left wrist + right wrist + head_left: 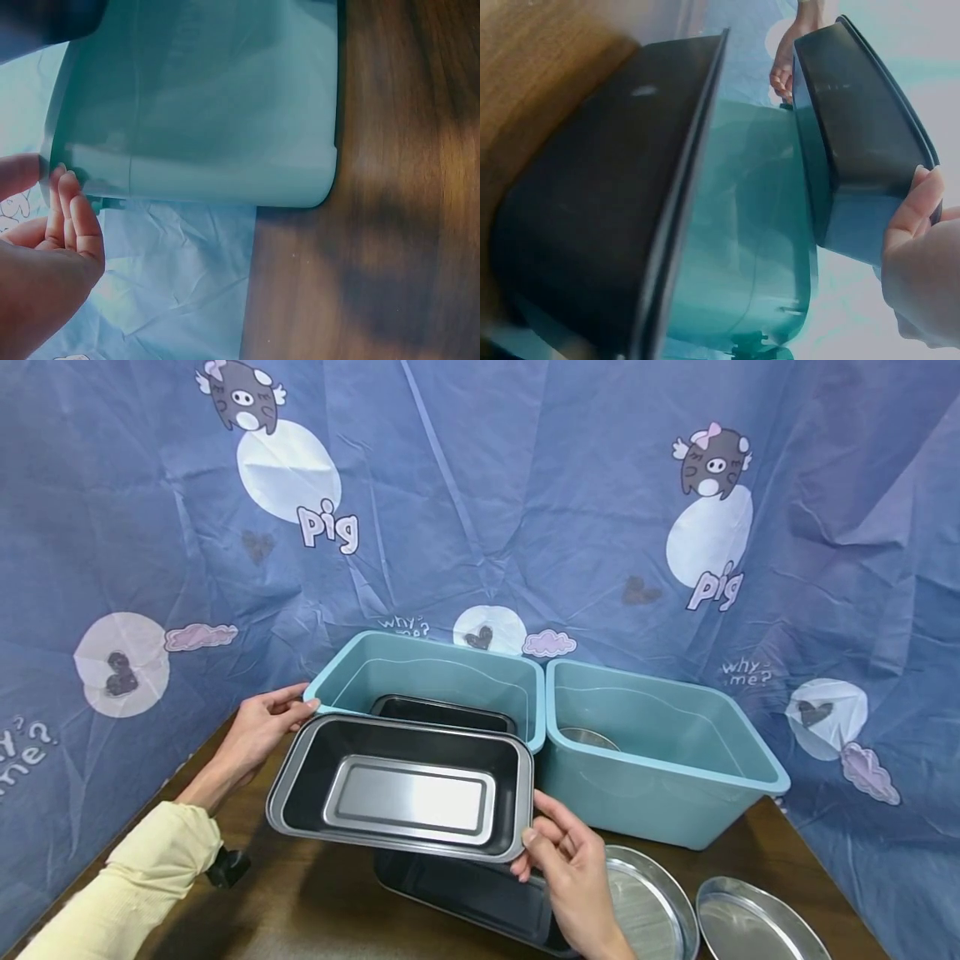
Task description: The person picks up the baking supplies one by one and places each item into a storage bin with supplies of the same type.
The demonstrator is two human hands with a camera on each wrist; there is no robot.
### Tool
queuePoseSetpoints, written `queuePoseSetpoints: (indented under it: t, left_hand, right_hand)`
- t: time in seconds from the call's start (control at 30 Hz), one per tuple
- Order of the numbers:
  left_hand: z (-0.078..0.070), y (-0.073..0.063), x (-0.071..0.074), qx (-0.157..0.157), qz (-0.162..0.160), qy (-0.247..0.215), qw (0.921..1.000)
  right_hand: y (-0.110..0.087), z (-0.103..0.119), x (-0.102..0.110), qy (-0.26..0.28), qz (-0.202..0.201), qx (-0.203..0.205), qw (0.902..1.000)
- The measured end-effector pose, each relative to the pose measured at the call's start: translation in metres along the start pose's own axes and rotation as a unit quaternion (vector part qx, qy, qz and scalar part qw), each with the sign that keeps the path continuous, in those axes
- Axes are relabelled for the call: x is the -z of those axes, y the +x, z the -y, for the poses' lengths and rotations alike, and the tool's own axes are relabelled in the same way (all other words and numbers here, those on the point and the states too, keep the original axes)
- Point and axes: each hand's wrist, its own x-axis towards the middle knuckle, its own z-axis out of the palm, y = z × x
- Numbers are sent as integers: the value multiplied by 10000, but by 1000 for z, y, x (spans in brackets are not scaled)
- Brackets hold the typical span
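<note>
My right hand (573, 868) pinches the right end of a dark loaf pan (412, 797), thumb on its rim and fingers beneath. The pan is tilted, its inside facing me, in front of the left teal bin (457, 672). At that bin's left front corner, my left hand (258, 731) holds the rim between thumb and fingers; the left wrist view shows this hand (56, 262) apart from the pan. Inside the left bin lies another dark pan (442, 714). A further dark loaf pan (465, 893) sits on the table below the held one, partly hidden.
A second teal bin (660, 793) stands to the right, with a round metal pan (588, 739) partly visible inside. Two round metal pans, one (645, 902) nearer my right hand and one (757, 918) farther right, lie on the wooden table (300, 893). Blue printed cloth (480, 527) hangs behind.
</note>
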Motion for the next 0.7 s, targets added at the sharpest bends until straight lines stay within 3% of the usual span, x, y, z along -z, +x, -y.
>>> queuePoseSetpoints:
  t: [0.2,0.7]
  left_hand:
    - [0,0,-1,-9,4,74,10000]
    - [1,-1,0,-154,65,-268,9995]
  right_hand:
    - [4,3,1,187,-9,178,9997]
    - [17,8,3,334,-187,410,9984]
